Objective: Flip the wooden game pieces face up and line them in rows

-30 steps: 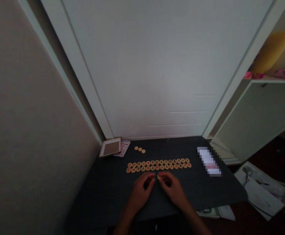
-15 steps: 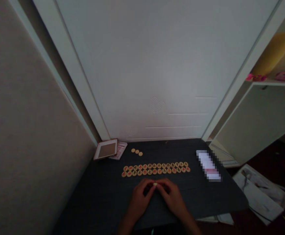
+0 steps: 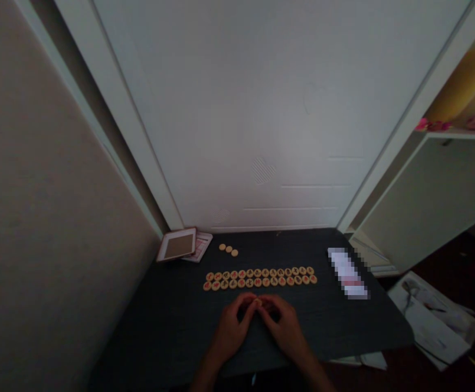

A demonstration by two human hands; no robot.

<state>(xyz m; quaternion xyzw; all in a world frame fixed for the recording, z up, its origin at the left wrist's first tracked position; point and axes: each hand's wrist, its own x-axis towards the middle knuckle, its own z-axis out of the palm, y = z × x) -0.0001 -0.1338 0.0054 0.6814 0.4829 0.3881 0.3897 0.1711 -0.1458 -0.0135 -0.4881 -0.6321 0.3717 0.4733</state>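
My left hand (image 3: 234, 321) and my right hand (image 3: 279, 320) meet at the fingertips, pinching one small round wooden piece (image 3: 258, 302) between them, just in front of the laid-out pieces. Two long rows of round pieces with red or dark characters lie flat on the dark table (image 3: 172, 326): a back row (image 3: 265, 273) and a front row (image 3: 266, 282), close together. Farther back on the left, three plain-looking pieces (image 3: 229, 249) lie in a short slanting line. The face of the held piece is mostly covered by my fingers.
A box lid or tray (image 3: 177, 245) rests on a red-and-white printed item (image 3: 202, 246) at the back left. A blurred white and pink object (image 3: 348, 275) lies on the right. Behind the table stands a white panel (image 3: 237, 120). A white box (image 3: 437, 321) sits low at the right.
The held piece has turned between my fingers, its pale surface now less visible. The view has shifted slightly, and my hands remain in about the same place.
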